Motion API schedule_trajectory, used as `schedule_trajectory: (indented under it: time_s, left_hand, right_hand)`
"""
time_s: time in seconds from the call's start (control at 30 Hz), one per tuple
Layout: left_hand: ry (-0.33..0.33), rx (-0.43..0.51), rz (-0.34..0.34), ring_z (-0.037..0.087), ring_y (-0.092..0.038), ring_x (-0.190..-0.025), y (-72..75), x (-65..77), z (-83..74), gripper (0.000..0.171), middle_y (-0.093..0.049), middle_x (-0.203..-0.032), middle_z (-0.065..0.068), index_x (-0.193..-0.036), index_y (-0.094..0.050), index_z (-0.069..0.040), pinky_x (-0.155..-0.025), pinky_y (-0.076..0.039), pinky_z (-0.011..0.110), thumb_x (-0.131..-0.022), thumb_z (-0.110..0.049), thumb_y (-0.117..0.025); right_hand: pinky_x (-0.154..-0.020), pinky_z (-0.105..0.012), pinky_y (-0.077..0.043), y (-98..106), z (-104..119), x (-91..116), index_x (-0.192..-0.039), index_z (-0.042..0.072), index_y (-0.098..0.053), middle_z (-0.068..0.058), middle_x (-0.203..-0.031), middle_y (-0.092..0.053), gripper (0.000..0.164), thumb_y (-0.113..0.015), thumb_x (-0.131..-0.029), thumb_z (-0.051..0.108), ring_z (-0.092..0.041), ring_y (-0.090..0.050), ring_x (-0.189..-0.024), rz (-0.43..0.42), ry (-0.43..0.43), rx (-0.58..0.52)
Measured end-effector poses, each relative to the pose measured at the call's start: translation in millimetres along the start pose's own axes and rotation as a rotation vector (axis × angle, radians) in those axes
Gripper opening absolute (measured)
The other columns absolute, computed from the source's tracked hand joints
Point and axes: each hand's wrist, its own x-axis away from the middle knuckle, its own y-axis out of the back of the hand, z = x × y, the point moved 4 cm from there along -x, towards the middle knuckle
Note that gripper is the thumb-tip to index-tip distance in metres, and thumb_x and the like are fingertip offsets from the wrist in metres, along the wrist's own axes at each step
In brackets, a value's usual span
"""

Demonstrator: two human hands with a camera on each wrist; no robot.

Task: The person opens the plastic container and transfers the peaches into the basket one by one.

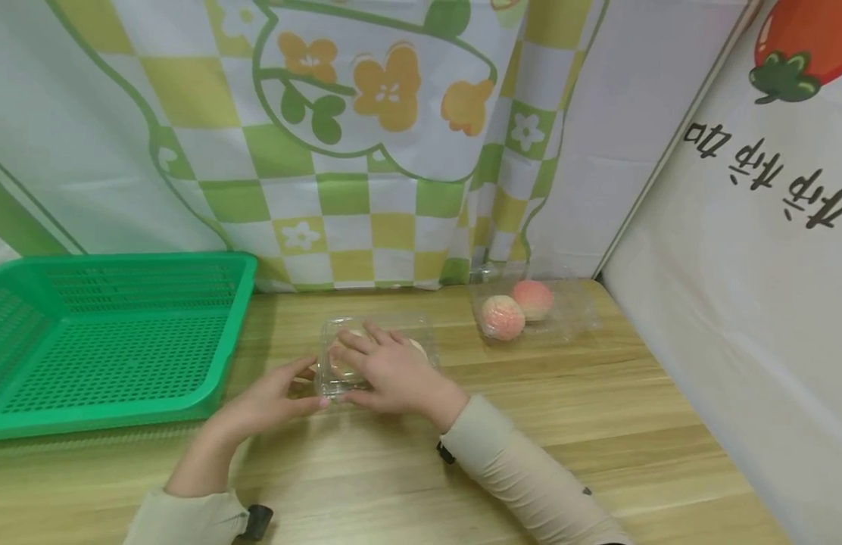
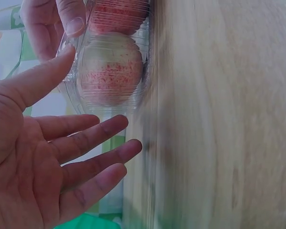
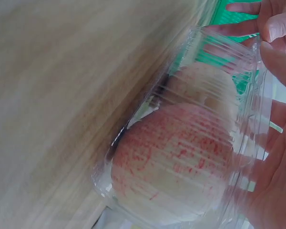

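A clear plastic clamshell box (image 1: 417, 324) lies on the table with two pink-and-cream peaches inside, the nearer peach (image 3: 171, 162) filling much of the right wrist view. My right hand (image 1: 396, 372) rests palm down across the lid, fingers spread, its thumb along the near edge. At the box's left end is my left hand (image 1: 267, 401), its thumb close to the lid's rim. Its other fingers are fairly straight and spread, as the left wrist view shows. Whether the lid is fully snapped is unclear.
A green plastic basket (image 1: 240, 333) stands on the left side of the wooden table (image 1: 564, 446). Toward the back right, another clear box (image 1: 574, 306) holds two more peaches (image 1: 503, 318). A patterned curtain (image 1: 394, 189) hangs behind, and a white printed sheet borders the right.
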Motion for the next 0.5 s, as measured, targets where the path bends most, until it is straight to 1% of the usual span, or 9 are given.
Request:
schedule_trajectory:
  time_s: [0.13,0.27,0.37,0.47,0.5]
  left_hand:
    - [0.003,0.009,-0.008,0.052,-0.055,-0.122,-0.4,-0.9,0.6,0.071,-0.052,-0.137,0.035,-0.146,-0.036,0.01,-0.095,-0.053,0.057,-0.095,-0.026,-0.068]
    - [0.013,0.026,-0.015,0.054,-0.054,-0.123,-1.0,-1.6,1.4,0.07,-0.047,-0.14,0.037,-0.145,-0.036,0.011,-0.095,-0.052,0.057,-0.095,-0.026,-0.068]
    - [0.026,0.055,-0.02,0.055,-0.052,-0.124,-2.0,-2.6,1.9,0.067,-0.046,-0.141,0.037,-0.142,-0.038,0.011,-0.096,-0.052,0.056,-0.094,-0.025,-0.069]
    - [0.03,0.072,-0.024,0.054,-0.053,-0.124,-2.5,-3.6,2.2,0.062,-0.048,-0.139,0.037,-0.137,-0.041,0.012,-0.096,-0.053,0.055,-0.094,-0.023,-0.069]
    - [0.029,0.076,-0.027,0.054,-0.053,-0.124,-2.7,-4.0,2.3,0.06,-0.049,-0.137,0.036,-0.135,-0.042,0.012,-0.096,-0.053,0.055,-0.094,-0.023,-0.069]
  right_hand:
    - [-0.108,-0.053,-0.045,2.3,0.8,-0.2,-0.151,0.022,-0.043,-0.003,-0.159,-0.039,0.068,-0.056,-0.095,0.059,-0.039,-0.04,-0.143,-0.021,0.031,0.031]
    - [-0.107,-0.044,-0.049,4.0,1.4,-1.3,-0.147,0.018,-0.049,-0.005,-0.154,-0.046,0.068,-0.057,-0.094,0.059,-0.038,-0.048,-0.137,-0.064,0.088,0.099]
    - [-0.098,-0.037,-0.055,4.3,1.5,-2.3,-0.144,0.016,-0.053,-0.005,-0.149,-0.052,0.066,-0.058,-0.094,0.058,-0.036,-0.055,-0.131,-0.104,0.134,0.164]
    - [-0.088,-0.032,-0.059,3.5,2.2,-3.2,-0.141,0.014,-0.057,-0.005,-0.145,-0.057,0.063,-0.057,-0.095,0.057,-0.033,-0.06,-0.127,-0.138,0.184,0.227]
    - [-0.087,-0.031,-0.059,3.1,2.8,-3.2,-0.14,0.013,-0.058,-0.006,-0.143,-0.059,0.062,-0.056,-0.095,0.056,-0.033,-0.061,-0.125,-0.152,0.205,0.248]
